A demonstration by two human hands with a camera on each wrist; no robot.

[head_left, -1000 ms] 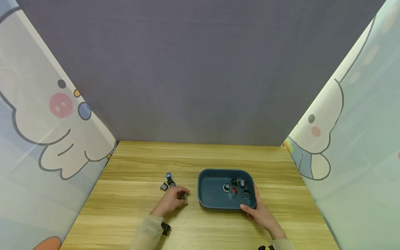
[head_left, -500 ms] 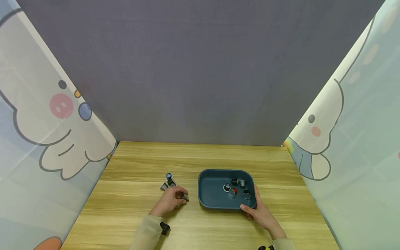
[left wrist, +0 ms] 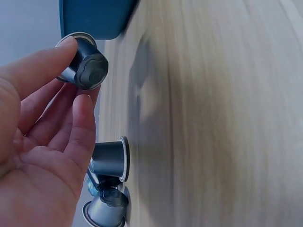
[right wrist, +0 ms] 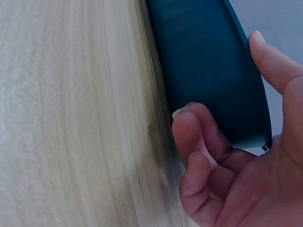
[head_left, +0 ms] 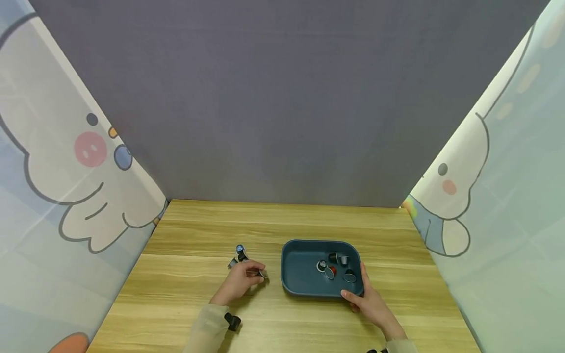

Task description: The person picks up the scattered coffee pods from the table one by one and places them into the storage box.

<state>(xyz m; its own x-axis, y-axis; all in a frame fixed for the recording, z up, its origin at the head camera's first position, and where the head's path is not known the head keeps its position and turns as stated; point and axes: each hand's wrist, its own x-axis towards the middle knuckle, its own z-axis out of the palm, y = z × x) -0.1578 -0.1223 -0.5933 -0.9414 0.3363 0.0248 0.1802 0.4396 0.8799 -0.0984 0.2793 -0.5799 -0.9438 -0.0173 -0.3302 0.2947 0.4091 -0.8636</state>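
Observation:
My left hand [head_left: 238,282] pinches a dark coffee capsule [left wrist: 84,64] between thumb and fingers, raised off the table. In the left wrist view its rounded end faces the camera, and its silver rim is up by the thumb. Below that hand lie more coffee capsules [left wrist: 109,158], one of them silver-grey; in the head view the hand partly hides them. My right hand [head_left: 370,305] grips the near right corner of a dark blue tray [head_left: 300,287], thumb on the rim and other fingers curled against the outer wall. Several capsules [head_left: 344,261] lie in the tray's right half.
The wooden table [head_left: 282,323] carries the tray right of centre and the loose capsules to its left. A grey screen [head_left: 282,108] stands along the back edge. Printed cartoon panels [head_left: 499,196] rise on both sides.
The capsule in my left hand has tilted, and that hand has shifted slightly away from the near edge. My right hand still holds the tray.

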